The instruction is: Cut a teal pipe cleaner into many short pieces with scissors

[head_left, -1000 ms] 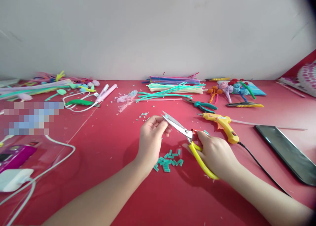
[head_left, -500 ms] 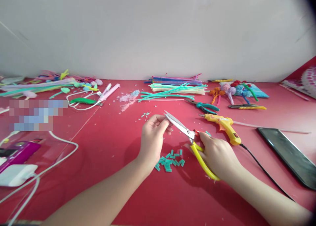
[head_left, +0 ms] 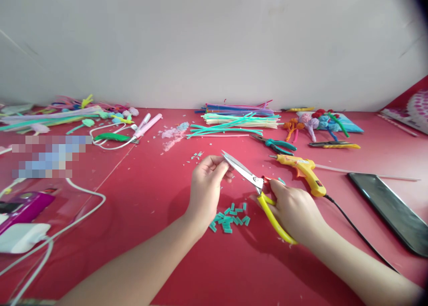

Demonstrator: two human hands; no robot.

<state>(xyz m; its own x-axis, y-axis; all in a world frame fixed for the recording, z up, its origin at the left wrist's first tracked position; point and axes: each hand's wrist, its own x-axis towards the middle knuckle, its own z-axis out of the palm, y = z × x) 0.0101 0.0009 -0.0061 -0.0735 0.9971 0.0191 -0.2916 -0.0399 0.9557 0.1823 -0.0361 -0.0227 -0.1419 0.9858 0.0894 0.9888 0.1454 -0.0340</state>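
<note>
My right hand [head_left: 294,210] grips yellow-handled scissors [head_left: 249,177], blades pointing up and left towards my left hand [head_left: 207,185]. The thumb and fingers of my left hand are pinched together right at the blade tips; whatever they pinch is too small to make out. A small heap of short teal cut pieces [head_left: 230,217] lies on the red table [head_left: 150,208] between my two hands.
A yellow glue gun [head_left: 302,167] with a black cord lies just right of the scissors, and teal-handled pliers [head_left: 276,143] lie behind it. Pipe-cleaner bundles [head_left: 234,118], finished flowers [head_left: 314,121], a phone [head_left: 391,208] at right, white cables [head_left: 67,221] and a pink device [head_left: 23,208] at left.
The view shifted slightly between the oldest frame and now. Both hands and the scissors keep almost the same pose.
</note>
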